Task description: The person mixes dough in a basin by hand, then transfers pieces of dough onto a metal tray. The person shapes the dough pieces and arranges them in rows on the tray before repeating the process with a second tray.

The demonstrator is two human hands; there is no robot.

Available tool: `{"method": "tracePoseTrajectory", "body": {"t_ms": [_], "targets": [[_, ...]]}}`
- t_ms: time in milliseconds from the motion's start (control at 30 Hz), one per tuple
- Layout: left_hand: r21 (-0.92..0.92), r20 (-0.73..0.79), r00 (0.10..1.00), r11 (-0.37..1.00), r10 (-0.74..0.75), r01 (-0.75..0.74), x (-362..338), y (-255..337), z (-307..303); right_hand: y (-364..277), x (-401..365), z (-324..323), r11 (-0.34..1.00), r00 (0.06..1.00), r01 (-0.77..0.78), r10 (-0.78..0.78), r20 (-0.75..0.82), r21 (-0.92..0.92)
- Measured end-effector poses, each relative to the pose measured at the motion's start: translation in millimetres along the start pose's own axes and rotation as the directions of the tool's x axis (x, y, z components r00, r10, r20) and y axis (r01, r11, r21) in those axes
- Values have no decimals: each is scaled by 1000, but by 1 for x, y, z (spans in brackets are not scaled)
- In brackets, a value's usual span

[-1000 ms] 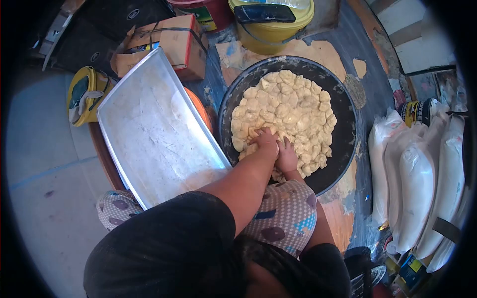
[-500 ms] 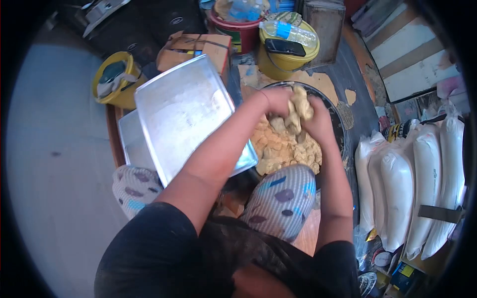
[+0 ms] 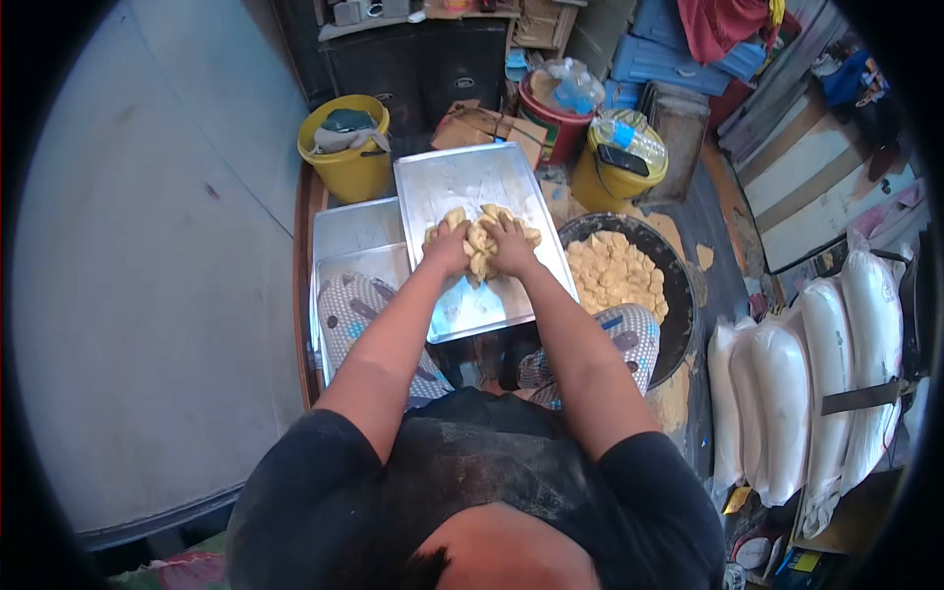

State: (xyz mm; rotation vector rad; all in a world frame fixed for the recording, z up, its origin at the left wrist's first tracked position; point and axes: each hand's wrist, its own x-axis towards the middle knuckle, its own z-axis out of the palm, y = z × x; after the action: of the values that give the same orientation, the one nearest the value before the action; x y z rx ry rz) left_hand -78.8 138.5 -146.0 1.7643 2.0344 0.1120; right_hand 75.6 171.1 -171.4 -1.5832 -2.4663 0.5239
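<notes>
Where the arms meet past the knees, the left hand (image 3: 447, 248) and right hand (image 3: 511, 246) close from either side on a dough clump (image 3: 479, 239) resting on the tray (image 3: 462, 182). The dough looks soft, tacky and loosely joined. Pieces would likely part unless cupped from both sides and below. Right of the tray, the bowl (image 3: 678, 324) holds more dough pieces (image 3: 612, 270). Beyond, the left bucket (image 3: 344, 167) holds cloth (image 3: 344, 123); the right bucket (image 3: 602, 185) carries a bottle (image 3: 634, 133).
</notes>
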Motion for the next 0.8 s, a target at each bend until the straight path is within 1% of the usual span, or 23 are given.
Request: {"method": "tracePoseTrajectory", "body": {"t_ms": [33, 67, 100, 133, 167, 200, 233, 267, 300, 333, 367, 433, 467, 500, 533, 567, 600, 633, 667, 700, 767, 800], "targets": [[-79, -4, 1000, 996, 29, -29, 0, -9, 6, 1, 2, -3, 1000, 1000, 7, -7, 0, -9], [-149, -85, 992, 983, 94, -106, 0, -20, 15, 8, -3, -3, 990, 997, 64, -57, -54, 122], [-156, -83, 993, 983, 85, -98, 3, -29, 18, 15, -5, -4, 960, 988, 129, -102, -118, 248], [-223, -197, 971, 958, 139, -182, 2, -36, 20, 13, -15, -18, 957, 987, 113, -78, -139, 267], [-276, -306, 935, 923, 179, -267, -2, -44, 26, 14, -21, -27, 957, 980, 113, -62, -191, 268], [-321, -374, 902, 882, 217, -345, -12, -47, 23, 22, -26, -30, 952, 956, 112, -25, -293, 284], [-327, -374, 904, 882, 209, -339, -14, -57, 27, 36, -31, -31, 967, 923, 68, 33, -382, 247], [-342, -412, 880, 855, 235, -389, -12, -72, 35, 53, -34, -32, 977, 906, -5, 94, -413, 212], [-356, -448, 855, 826, 259, -437, -13, -81, 41, 74, -35, -20, 969, 840, -214, 248, -483, 125], [-345, -487, 840, 831, 239, -437, -16, -83, 39, 82, -45, -22, 914, 795, -339, 405, -452, 222], [-347, -489, 839, 830, 237, -437, -18, -81, 36, 87, -51, -21, 915, 796, -338, 402, -453, 219], [-176, -658, 739, 925, 143, -336, -18, -75, 28, 108, -52, -1, 768, 746, -518, 621, -241, 376], [-275, -641, 767, 942, -31, -191, -20, -70, 26, 121, -56, 14, 765, 744, -521, 624, -238, 379], [-274, -641, 767, 942, -29, -193, -15, -72, 27, 135, -56, 28, 785, 824, -443, 547, -149, 433], [-488, -480, 850, 871, -216, -54, -2, -77, 35, 139, -61, 28, 793, 889, -367, 452, -66, 487], [-656, -275, 888, 747, -368, 106, 11, -78, 43, 142, -66, 28, 795, 889, -365, 452, -72, 484], [-692, -345, 881, 722, -322, -7, 17, -74, 49, 141, -71, 27, 816, 883, -391, 463, -75, 426], [-692, -345, 882, 722, -320, -9, 24, -75, 53, 139, -77, 27, 829, 876, -421, 477, -73, 368], [-648, -332, 899, 761, -286, 3, 27, -77, 61, 138, -82, 27, 852, 881, -407, 461, -104, 329], [-603, -317, 914, 797, -254, 12, 25, -74, 59, 140, -86, 27, 851, 880, -411, 464, -103, 328], [-603, -320, 919, 798, -232, -8, 19, -72, 57, 147, -94, 27, 834, 903, -368, 426, -55, 410], [-610, -333, 924, 791, -188, -59, 17, -73, 59, 147, -98, 23, 835, 903, -373, 427, -50, 405]]}}
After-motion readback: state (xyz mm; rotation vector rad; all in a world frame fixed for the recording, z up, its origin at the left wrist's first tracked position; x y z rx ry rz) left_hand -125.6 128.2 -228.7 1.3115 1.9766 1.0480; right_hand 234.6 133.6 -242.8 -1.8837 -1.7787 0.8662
